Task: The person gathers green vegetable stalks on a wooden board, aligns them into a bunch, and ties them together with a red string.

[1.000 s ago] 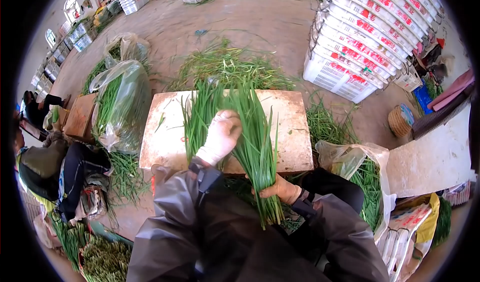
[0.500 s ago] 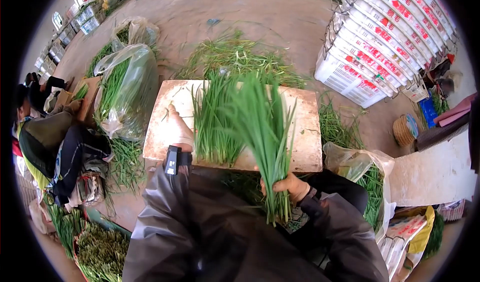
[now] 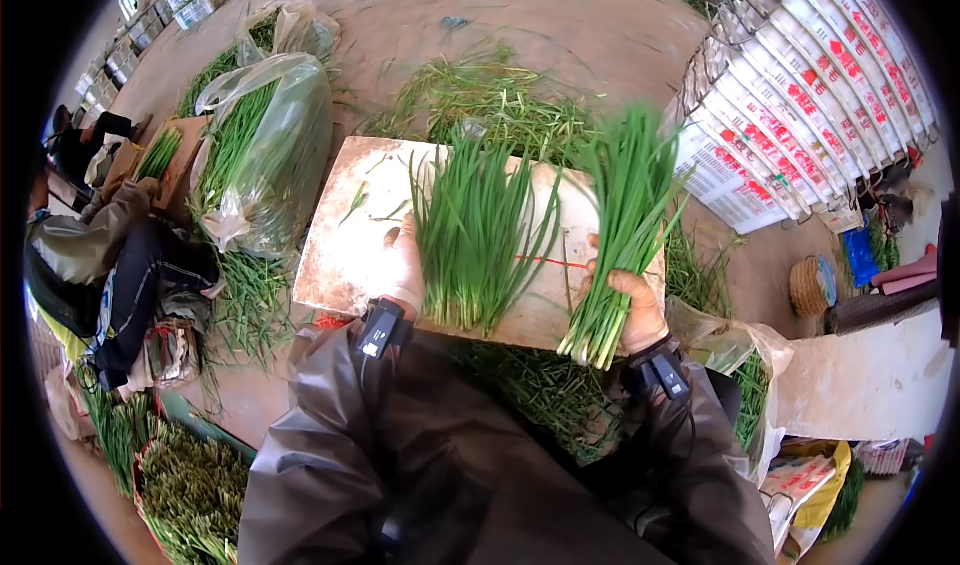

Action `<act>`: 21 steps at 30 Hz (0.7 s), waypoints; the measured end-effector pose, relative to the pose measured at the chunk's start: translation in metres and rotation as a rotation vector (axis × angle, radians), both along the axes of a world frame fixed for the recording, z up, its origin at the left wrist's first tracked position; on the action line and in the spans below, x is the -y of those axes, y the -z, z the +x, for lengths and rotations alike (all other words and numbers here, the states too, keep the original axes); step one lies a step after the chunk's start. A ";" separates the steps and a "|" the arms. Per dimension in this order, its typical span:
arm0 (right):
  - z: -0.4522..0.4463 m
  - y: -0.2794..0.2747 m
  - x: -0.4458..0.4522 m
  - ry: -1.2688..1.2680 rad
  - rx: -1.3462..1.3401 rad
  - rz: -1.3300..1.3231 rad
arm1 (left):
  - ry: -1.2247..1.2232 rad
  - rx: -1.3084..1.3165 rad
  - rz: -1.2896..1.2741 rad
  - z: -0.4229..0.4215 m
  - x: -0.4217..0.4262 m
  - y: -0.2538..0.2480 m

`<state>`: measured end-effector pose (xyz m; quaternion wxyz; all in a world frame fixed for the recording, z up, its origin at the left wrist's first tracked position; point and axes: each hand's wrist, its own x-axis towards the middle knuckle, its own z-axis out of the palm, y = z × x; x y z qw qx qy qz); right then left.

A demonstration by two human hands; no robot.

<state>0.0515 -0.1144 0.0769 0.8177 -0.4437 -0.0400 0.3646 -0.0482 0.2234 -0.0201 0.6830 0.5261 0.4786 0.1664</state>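
"Two hands show in the head view; what does each one have?"

"The right hand has its fingers curled firmly round the bunch, low down near the pale ends; the bunch stands over the right end of the bench, leaning a little right at the top; its leaf tips are blurred."

"And the left hand?"

"At the left side of the pile, thumb up; its fingers are loosely open and partly hidden by leaves, and they close round nothing that I can see; the palm looks to be against the leaves."

"Where exactly does the pile lie?"

"Across the middle of the bench; green tips at the far edge, pale ends by the near edge; a thin red string runs between pile and bunch."

"What else is about?"

"Loose scraps on the floor beyond the bench; a clear bag of leaves to the left; a stack of white crates to the right, with a round basket near it; a co-worker sits at the far left, beyond the stuffed bag."
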 end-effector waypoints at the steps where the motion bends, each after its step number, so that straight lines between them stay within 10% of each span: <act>1: 0.006 -0.008 -0.007 0.038 0.011 0.007 | 0.003 0.015 0.006 0.001 0.001 0.001; 9: 0.046 -0.005 -0.077 0.112 0.139 -0.078 | -0.019 0.186 -0.044 0.000 0.015 -0.011; 21: -0.011 0.109 -0.179 -0.015 0.444 -0.917 | 0.005 0.219 0.017 0.003 0.040 0.007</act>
